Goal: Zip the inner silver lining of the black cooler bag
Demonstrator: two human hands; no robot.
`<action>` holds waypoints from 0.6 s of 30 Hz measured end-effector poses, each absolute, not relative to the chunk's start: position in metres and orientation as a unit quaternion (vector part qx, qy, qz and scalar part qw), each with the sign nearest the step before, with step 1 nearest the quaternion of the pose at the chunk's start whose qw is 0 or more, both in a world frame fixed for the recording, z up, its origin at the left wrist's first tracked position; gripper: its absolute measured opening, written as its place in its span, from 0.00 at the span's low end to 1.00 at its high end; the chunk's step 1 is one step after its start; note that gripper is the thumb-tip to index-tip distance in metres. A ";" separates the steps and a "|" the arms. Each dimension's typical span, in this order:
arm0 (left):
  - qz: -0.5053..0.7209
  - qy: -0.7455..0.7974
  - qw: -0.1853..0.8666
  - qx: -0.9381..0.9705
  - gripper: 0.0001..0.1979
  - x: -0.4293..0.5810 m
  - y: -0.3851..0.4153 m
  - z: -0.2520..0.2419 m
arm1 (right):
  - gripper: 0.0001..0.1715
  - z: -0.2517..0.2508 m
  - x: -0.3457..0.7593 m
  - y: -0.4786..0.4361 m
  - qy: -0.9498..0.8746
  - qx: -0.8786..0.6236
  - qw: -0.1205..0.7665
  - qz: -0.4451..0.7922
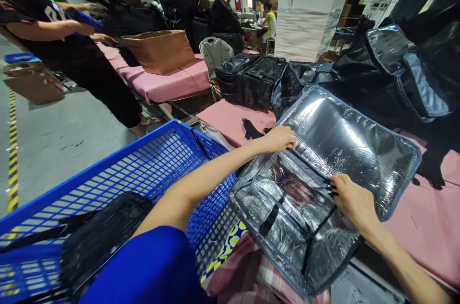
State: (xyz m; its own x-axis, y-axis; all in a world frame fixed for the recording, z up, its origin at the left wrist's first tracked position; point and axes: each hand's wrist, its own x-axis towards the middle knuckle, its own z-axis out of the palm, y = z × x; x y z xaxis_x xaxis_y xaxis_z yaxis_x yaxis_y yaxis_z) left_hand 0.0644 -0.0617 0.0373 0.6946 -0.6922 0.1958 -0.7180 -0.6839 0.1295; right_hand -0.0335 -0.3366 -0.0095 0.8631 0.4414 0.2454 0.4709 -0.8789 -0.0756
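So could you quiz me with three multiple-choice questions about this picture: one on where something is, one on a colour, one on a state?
1. Where is the blue wire cart?
A. at the person's left
B. on the pink table
C. behind the pillar

2. What colour is the bag's lining?
A. red
B. silver
C. green

3. The insulated bag is:
A. zipped shut
B. open, lid back
C. folded flat

A: it stands beside the left arm.
B: the foil shines silver.
B: left hand and right hand rest at its open mouth.
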 end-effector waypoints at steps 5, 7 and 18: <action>0.093 -0.483 0.046 0.869 0.10 0.038 -0.104 0.023 | 0.11 -0.001 -0.006 -0.346 -0.265 -0.950 0.159 -0.042; 0.078 -0.493 0.051 0.865 0.10 0.036 -0.119 0.017 | 0.13 0.003 0.001 -0.348 -0.268 -0.945 0.185 -0.015; -0.192 -0.463 0.131 0.856 0.03 0.085 -0.141 0.038 | 0.22 0.001 -0.018 -0.354 -0.196 -0.961 0.175 -0.085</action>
State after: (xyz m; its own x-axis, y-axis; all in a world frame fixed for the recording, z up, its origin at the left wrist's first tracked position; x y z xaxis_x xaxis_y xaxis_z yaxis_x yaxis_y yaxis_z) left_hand 0.0846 -0.1407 0.0383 0.4984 -0.8420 -0.2064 -0.7415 -0.5375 0.4016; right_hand -0.0176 -0.3538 0.0014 0.9087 0.3467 0.2325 0.4063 -0.8624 -0.3021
